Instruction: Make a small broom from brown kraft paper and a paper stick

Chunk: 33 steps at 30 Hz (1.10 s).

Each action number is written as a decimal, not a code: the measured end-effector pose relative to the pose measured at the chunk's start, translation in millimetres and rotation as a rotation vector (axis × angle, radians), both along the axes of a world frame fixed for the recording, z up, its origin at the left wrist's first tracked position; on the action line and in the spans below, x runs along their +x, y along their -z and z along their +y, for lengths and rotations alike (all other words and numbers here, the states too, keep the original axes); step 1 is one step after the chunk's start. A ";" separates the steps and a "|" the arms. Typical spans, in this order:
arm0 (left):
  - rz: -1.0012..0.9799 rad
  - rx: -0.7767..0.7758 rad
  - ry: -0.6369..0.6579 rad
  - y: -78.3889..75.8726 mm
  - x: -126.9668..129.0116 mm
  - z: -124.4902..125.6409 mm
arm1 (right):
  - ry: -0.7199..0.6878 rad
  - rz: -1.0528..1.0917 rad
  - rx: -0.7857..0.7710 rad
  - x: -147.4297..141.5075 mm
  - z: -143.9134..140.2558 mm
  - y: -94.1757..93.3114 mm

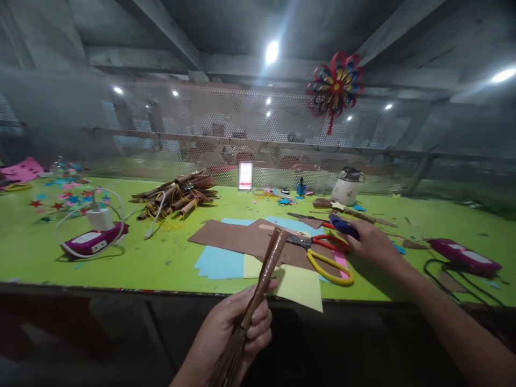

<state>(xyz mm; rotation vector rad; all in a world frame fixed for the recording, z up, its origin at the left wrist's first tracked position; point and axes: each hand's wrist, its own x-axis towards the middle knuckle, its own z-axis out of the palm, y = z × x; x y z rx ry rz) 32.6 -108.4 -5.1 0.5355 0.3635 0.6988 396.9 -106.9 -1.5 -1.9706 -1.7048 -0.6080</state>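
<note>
My left hand [237, 322] is closed around a brown paper roll [268, 263], tilted upright, with its lower end split into thin strips. Reaching over the green table, my right hand [373, 242] has its fingers on a dark blue object [344, 226] whose kind I cannot make out. Right beside that hand lies a pair of scissors [298, 240] with red and yellow handles, blades pointing left. Under the scissors are brown paper sheets [226, 238], over light blue paper [221, 262] and pale yellow paper [302, 287].
A pile of brown paper rolls [181, 193] with yellow thread lies at the back left. Purple power strips [94, 242] with cables sit at both sides. A white flask [345, 188] stands at the back. Paper stars [74, 199] lie left; a paper flower [336, 86] hangs above.
</note>
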 end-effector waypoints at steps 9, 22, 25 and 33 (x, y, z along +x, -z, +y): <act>-0.050 -0.043 0.079 -3.9 -5.5 1.5 | -0.701 -0.122 0.129 -115.8 -29.9 -32.2; -0.170 -0.117 0.144 -16.9 -21.3 -13.8 | -0.905 -0.268 0.410 -173.6 -10.1 -22.5; -0.193 -0.158 0.153 -18.2 -22.0 -16.2 | -0.865 -0.246 0.449 -174.8 -9.4 -23.0; -0.251 -0.201 0.195 -19.0 -20.1 -19.3 | -0.812 -0.388 0.511 -170.6 -12.9 -24.1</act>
